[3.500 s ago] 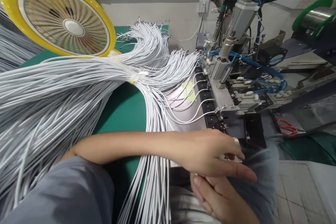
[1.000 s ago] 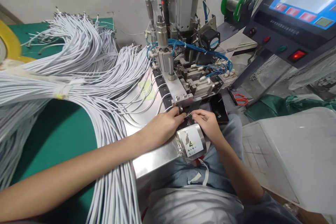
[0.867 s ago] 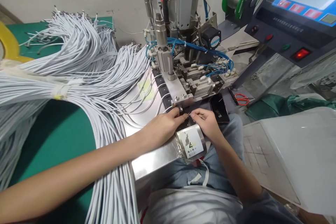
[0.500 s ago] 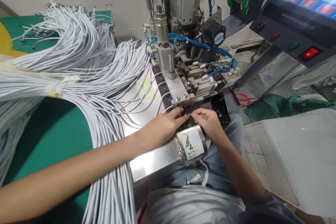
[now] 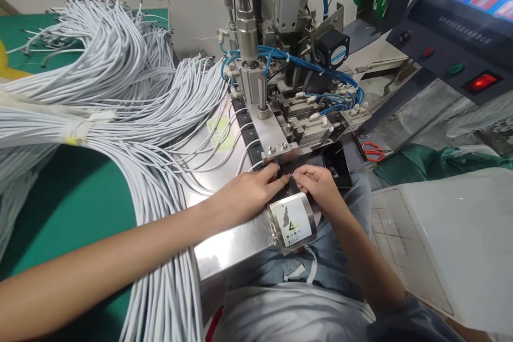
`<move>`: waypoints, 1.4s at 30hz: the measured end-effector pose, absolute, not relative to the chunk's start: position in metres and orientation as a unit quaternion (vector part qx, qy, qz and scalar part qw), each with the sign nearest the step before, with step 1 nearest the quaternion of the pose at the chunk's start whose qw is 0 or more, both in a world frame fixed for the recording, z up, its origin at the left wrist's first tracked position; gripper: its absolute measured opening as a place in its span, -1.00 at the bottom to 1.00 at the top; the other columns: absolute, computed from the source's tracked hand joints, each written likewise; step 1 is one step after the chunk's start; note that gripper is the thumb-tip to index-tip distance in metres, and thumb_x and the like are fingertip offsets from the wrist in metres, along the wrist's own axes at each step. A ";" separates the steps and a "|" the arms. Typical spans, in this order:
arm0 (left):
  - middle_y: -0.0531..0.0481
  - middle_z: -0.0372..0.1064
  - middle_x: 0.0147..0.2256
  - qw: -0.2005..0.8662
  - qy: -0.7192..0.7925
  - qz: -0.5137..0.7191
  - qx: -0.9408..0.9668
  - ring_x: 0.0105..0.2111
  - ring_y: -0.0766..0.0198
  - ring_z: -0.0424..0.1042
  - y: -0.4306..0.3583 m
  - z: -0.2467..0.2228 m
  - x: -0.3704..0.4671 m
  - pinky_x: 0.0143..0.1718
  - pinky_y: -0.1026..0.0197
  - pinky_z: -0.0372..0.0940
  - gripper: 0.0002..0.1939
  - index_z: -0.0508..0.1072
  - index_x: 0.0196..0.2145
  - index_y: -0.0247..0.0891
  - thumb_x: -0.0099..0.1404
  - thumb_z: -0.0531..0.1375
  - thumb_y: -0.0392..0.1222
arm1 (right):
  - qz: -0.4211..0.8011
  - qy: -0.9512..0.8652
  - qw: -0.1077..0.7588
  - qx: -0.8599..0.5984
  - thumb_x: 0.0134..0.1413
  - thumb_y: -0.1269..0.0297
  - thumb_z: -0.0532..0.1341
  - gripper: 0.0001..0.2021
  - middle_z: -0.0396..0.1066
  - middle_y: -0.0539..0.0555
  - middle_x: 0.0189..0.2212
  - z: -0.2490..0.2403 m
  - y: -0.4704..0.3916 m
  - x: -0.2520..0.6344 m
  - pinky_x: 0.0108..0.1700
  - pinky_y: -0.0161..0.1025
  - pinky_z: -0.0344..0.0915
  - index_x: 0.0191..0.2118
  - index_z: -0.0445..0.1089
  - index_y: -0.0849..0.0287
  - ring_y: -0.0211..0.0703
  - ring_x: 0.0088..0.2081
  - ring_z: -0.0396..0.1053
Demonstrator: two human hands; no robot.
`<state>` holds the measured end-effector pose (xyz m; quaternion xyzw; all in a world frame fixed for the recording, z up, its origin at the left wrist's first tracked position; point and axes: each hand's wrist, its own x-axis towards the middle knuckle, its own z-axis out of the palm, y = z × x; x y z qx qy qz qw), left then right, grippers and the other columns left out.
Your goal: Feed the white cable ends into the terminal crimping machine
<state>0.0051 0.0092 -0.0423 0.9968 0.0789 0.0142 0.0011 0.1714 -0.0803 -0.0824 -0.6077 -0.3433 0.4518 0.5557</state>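
My left hand (image 5: 256,188) rests at the front of the machine, its thumb and forefinger closed near the end of a cable at the black fixture (image 5: 251,141). Facing it, my right hand (image 5: 316,184) pinches thin coloured wires (image 5: 292,175) between thumb and forefinger. The fingertips of both hands are close together. Just below them is a metal cover with a white label (image 5: 295,224). Several white cables (image 5: 250,145) run from the fixture to the left. What exactly the left fingertips hold is too small to tell.
A large bundle of white cables (image 5: 160,192) lies on the green mat (image 5: 92,197) at left. Metal cylinders and blue tubes (image 5: 304,67) stand behind my hands. At right are a control panel (image 5: 449,37), red scissors (image 5: 373,152) and a white bin (image 5: 452,235).
The camera view has shifted slightly. Both hands stay at nearly the same spot, with only tiny finger movement.
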 end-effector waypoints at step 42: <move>-0.11 0.33 -0.48 -0.078 0.153 -0.051 0.984 -0.46 0.19 0.36 -0.011 -0.013 -0.002 -0.56 0.24 0.11 -0.85 0.40 -0.51 -0.36 0.14 0.10 -0.48 | 0.277 -0.478 0.471 -0.687 0.08 0.23 0.03 -0.76 0.09 -0.08 -0.63 -0.077 -0.085 0.171 -0.49 -0.33 0.02 -0.56 0.15 0.15 -0.29 -0.54 0.06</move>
